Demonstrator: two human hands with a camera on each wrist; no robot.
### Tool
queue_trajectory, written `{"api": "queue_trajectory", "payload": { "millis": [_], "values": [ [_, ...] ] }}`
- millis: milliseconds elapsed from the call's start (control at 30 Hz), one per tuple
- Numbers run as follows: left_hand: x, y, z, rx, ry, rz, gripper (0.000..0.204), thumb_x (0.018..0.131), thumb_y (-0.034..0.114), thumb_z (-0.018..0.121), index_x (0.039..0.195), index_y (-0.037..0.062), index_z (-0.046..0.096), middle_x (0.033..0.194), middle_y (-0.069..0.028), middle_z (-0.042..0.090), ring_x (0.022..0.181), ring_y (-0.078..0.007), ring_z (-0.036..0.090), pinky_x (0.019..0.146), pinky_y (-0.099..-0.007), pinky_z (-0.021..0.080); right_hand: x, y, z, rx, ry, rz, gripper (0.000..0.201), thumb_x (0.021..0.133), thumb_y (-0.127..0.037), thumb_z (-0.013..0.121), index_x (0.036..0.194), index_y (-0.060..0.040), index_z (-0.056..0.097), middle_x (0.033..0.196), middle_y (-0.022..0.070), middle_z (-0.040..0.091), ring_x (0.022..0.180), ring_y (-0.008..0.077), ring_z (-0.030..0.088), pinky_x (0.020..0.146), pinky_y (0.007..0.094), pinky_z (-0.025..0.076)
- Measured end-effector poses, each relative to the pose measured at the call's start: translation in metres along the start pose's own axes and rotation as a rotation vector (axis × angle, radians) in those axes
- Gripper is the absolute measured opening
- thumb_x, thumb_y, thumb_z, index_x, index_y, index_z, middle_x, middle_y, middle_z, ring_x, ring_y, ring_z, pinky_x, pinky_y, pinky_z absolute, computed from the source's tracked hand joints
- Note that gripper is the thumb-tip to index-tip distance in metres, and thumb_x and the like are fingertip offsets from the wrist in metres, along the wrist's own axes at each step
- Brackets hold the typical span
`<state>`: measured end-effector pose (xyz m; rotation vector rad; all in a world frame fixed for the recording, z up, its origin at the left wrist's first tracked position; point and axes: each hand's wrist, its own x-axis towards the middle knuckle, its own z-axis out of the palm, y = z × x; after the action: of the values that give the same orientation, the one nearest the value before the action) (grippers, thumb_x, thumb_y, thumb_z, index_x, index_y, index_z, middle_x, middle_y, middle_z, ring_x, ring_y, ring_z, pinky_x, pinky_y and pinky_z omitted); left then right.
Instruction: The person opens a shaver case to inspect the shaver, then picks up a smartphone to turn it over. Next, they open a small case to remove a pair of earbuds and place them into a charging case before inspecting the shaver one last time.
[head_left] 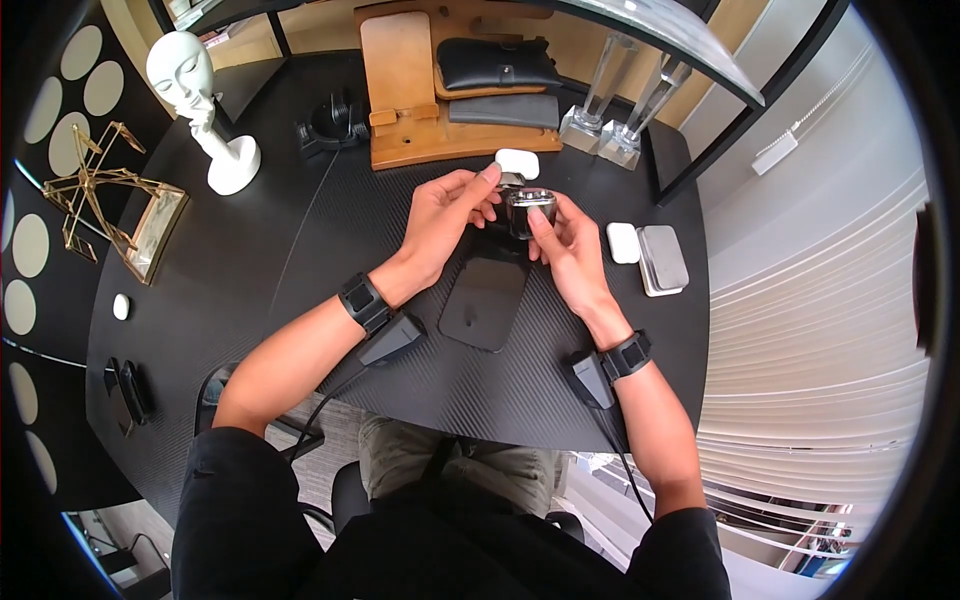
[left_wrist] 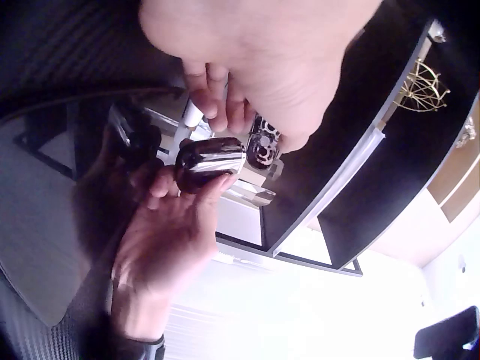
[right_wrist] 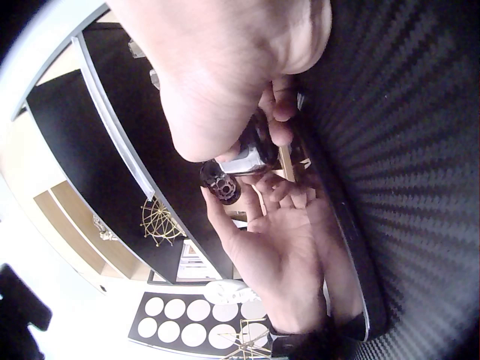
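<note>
My right hand (head_left: 572, 250) grips the glossy dark body of a small electric shaver (head_left: 530, 215), thumb on its front. In the left wrist view the shaver's mirror-like side catches the light. My left hand (head_left: 440, 220) pinches the detached shaver head (head_left: 511, 181) between thumb and fingers, just beside the body's top. Ring-shaped patterns show on the inner face of this head in the left wrist view; in the right wrist view it appears close to the thumb. Below both hands, a dark glossy slab like a small tablet (head_left: 485, 303) lies on the desk.
A white rounded case (head_left: 517, 163) lies just beyond the hands. Right of them sit another white case (head_left: 622, 243) and a grey-topped box (head_left: 663, 258). Behind stand a wooden organizer (head_left: 400, 75) and crystal pieces (head_left: 620, 145); left are a white figurine (head_left: 233, 165) and gold ornament (head_left: 90, 180).
</note>
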<state>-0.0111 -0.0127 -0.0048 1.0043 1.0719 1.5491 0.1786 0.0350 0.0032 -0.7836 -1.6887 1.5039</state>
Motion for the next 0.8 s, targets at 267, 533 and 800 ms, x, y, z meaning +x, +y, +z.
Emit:
{"api": "queue_trajectory", "payload": {
  "millis": [267,533,800],
  "values": [
    [0.0,0.002,0.001,-0.077,0.042,-0.022,0.04,0.1,0.042,0.064,0.096,0.0033,0.068,0.09,-0.0036,0.066,0.078,-0.0085,0.061,0.071,-0.0228,0.046,-0.004,-0.004,0.002,0.122,0.013,0.004,0.029,0.105,-0.021,0.059,0.126,-0.0043,0.048,0.092,0.001,0.063,0.072,0.0044,0.046,0.062,0.0221,0.037],
    [-0.002,0.001,0.002,0.012,0.011,-0.007,0.039,0.099,0.041,0.066,0.095,0.0032,0.069,0.088,-0.003,0.066,0.077,-0.0086,0.06,0.072,-0.023,0.046,-0.003,0.0,0.002,0.077,-0.045,-0.017,0.029,0.104,-0.02,0.059,0.124,-0.004,0.047,0.092,-0.0002,0.064,0.072,0.0032,0.046,0.062,0.0213,0.037],
    [0.0,-0.001,0.001,-0.039,0.024,-0.008,0.035,0.099,0.038,0.068,0.096,0.0024,0.07,0.086,-0.0019,0.067,0.077,-0.0073,0.058,0.071,-0.0228,0.045,-0.002,0.005,-0.001,0.066,-0.016,-0.037,0.029,0.103,-0.022,0.062,0.122,-0.0037,0.048,0.091,-0.0004,0.065,0.072,0.0032,0.047,0.062,0.0208,0.038]
  ]
}}
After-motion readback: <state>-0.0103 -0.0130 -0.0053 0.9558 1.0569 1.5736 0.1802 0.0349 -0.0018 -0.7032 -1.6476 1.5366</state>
